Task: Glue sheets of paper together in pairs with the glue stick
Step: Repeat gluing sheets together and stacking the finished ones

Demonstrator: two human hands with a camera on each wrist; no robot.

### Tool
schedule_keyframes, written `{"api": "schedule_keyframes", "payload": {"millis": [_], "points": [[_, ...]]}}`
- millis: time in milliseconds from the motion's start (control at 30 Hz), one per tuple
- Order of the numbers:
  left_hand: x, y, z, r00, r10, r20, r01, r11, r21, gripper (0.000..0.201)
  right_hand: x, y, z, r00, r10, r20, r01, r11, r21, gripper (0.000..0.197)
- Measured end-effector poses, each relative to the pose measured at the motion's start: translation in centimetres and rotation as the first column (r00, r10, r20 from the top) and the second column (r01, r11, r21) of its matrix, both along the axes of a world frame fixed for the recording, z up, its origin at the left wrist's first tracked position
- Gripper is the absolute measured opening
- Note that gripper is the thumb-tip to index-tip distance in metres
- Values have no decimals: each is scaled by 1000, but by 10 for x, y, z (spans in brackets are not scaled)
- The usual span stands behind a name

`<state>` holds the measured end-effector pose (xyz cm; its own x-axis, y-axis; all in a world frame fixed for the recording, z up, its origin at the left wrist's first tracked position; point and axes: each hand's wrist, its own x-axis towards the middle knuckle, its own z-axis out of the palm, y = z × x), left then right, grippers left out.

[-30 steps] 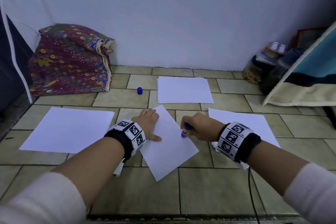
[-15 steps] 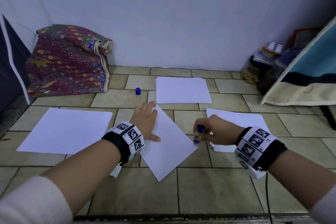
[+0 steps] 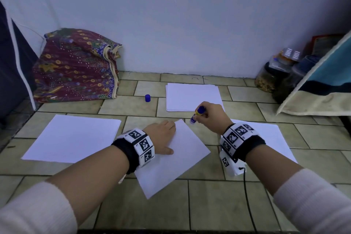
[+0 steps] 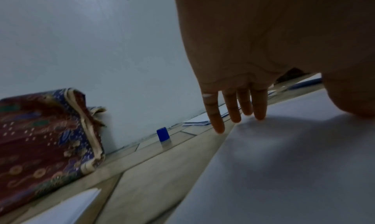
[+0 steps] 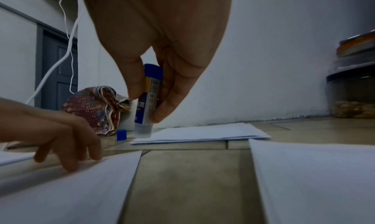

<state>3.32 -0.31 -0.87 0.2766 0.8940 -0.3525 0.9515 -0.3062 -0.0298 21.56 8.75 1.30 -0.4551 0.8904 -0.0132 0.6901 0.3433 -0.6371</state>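
Your right hand point(image 3: 209, 118) has lifted the glue stick point(image 3: 197, 114) off the tilted sheet point(image 3: 176, 157) at centre frame; a moment ago its tip was at the sheet's right corner, now it hangs above bare tile just past the top corner. Your fingers pinch the tube, tip down. Your left hand point(image 3: 161, 138) still lies flat with straight fingers, pinning the sheet. This looks like a pass finished. The blue cap point(image 3: 147, 98) stands further up, left of the paper stack point(image 3: 192, 97).

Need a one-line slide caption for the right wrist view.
Right hand holds an uncapped blue-and-yellow glue stick above the tiled floor while the left hand presses a white paper sheet flat.
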Motion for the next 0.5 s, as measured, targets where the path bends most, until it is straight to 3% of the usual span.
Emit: {"api": "schedule_keyframes", "payload": {"millis": [100,333,500], "points": [[0,2,-3,996,66,57,-65,997,-29,78,-15,3,-7,999,-4,43,5,1000,-9,22],[7,10,1,996,87,-12,-88,993,-75,81,-47,5,-9,993,44,106,-43,999,-9,23],[9,10,4,996,75,-57,-79,994,-70,77,-58,6,-7,945,152,290,-160,987,4,21]]}}
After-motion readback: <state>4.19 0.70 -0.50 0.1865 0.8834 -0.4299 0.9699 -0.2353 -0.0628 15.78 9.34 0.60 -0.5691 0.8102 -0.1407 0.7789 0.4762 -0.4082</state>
